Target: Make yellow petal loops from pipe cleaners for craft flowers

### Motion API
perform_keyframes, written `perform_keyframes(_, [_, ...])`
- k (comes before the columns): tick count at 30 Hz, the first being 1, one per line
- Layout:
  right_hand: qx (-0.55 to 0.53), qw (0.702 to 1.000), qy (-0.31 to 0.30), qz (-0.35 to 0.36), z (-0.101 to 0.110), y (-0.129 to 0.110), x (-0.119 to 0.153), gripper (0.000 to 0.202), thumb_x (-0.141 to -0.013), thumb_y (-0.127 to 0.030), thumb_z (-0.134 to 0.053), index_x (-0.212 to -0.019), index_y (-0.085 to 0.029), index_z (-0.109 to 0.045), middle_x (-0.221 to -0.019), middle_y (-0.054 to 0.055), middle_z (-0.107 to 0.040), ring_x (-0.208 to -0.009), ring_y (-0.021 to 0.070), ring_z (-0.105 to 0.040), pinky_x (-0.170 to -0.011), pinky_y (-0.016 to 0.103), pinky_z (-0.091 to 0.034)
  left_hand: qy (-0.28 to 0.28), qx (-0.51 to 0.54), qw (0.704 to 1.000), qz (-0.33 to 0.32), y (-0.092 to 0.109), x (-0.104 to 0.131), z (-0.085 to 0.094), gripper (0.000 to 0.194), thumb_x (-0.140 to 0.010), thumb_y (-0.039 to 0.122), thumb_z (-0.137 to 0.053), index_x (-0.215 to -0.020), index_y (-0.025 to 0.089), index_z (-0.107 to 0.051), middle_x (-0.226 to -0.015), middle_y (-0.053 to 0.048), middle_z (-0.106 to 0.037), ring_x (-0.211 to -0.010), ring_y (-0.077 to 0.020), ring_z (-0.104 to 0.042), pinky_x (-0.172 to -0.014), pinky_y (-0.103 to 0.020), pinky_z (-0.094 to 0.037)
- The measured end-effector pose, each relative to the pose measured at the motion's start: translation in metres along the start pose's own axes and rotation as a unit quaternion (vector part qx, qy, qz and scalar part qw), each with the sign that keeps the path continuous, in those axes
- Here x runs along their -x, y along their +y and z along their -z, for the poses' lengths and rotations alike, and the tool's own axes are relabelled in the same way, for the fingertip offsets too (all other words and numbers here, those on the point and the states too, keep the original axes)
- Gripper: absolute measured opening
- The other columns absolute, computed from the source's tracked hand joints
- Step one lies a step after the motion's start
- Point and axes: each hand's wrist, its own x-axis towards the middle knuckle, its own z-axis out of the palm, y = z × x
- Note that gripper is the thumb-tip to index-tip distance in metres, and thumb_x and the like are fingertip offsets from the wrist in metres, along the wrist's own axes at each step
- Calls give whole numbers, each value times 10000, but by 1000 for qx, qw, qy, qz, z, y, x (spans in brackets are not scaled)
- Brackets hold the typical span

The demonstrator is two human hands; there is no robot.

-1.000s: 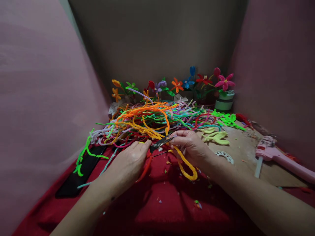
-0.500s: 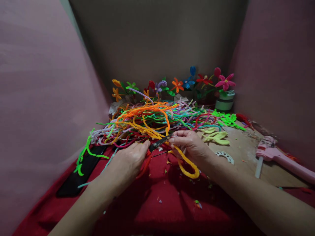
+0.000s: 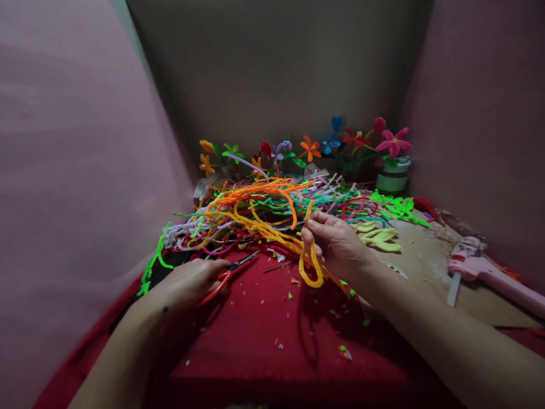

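Low over the red cloth, my left hand is closed on a pair of scissors with red handles and dark blades pointing to the upper right. My right hand pinches a yellow-orange pipe cleaner between thumb and fingers. One end of it sticks up above the fingertips, and a bent loop hangs below them. Behind both hands spreads a tangled heap of pipe cleaners in many colours, with orange and yellow strands on top.
Pipe-cleaner flowers line the back, beside a green pot. At right, a board bears a pink glue gun, pale yellow petal shapes and bright green pieces. Small clippings dot the cloth. Pink panels stand on either side.
My left hand has drawn the scissors away from the yellow-orange pipe cleaner, down and to the left. My right hand has shifted slightly right, and the loop now hangs differently.
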Motion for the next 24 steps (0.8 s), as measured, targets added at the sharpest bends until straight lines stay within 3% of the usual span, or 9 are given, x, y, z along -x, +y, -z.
perform_keyframes(7, [-31,999,3,9,-3,-1,2,208,-701,-215,-639,-767,-202,-443,-508,-74,-475,-386,58,-382,-376,175,-288,140,112,984,5,41,-24,4,216,-765,330,-515,-850,200,-665,-800,-71,-655,-736,-183,-588,-686,-269,-426])
perform_keyframes(9, [-26,999,9,17,-5,-2,3,222,-687,-226,-648,-775,-206,-446,-505,-77,-462,-392,64,-389,-382,182,-298,130,212,969,-4,66,-25,5,234,-793,371,-501,-780,202,-661,-753,-52,-638,-683,-164,-564,-645,-256,-418])
perform_keyframes(10, [-20,1000,8,22,-6,-2,4,226,-686,-235,-650,-779,-209,-445,-507,-78,-461,-392,67,-393,-384,184,-301,74,296,952,-23,79,-26,4,245,-782,407,-525,-769,202,-659,-723,-37,-629,-637,-146,-549,-599,-238,-410])
perform_keyframes(11, [-12,1000,3,26,-6,-2,5,227,-691,-245,-650,-779,-210,-443,-511,-77,-463,-393,68,-397,-386,185,-303,3,396,918,-27,93,-27,3,273,-773,441,-537,-776,192,-649,-659,-18,-595,-542,-118,-508,-523,-221,-387])
perform_keyframes(13, [10,999,-5,33,-6,-1,6,215,-714,-264,-640,-775,-210,-441,-521,-73,-479,-398,69,-412,-393,186,-311,-94,599,795,-13,116,-31,0,346,-775,505,-516,-744,170,-598,-524,34,-462,-385,-66,-361,-390,-198,-293])
perform_keyframes(15, [27,998,-4,48,-6,1,6,193,-739,-274,-624,-781,-206,-448,-536,-67,-499,-406,67,-424,-401,185,-322,-147,719,679,0,131,-37,-5,298,-746,457,-588,-710,165,-543,-500,67,-388,-360,-39,-285,-353,-173,-245])
perform_keyframes(17, [31,997,11,69,-5,2,5,174,-753,-276,-610,-799,-205,-459,-551,-64,-513,-413,65,-429,-409,184,-329,-156,771,618,14,139,-44,-9,238,-698,345,-669,-710,165,-514,-497,84,-361,-366,-29,-278,-346,-155,-243])
perform_keyframes(19, [33,994,40,94,-4,4,3,167,-753,-272,-608,-807,-204,-466,-550,-65,-518,-418,63,-428,-418,183,-330,-100,782,615,26,141,-52,-14,225,-665,270,-700,-717,163,-509,-497,87,-376,-366,-26,-304,-341,-147,-256])
perform_keyframes(24, [99,983,109,110,-4,8,0,176,-728,-287,-632,-790,-186,-501,-544,-60,-537,-446,64,-446,-457,186,-348,92,735,671,2,136,-61,-23,204,-695,285,-681,-722,148,-533,-552,61,-481,-385,-20,-397,-363,-141,-308])
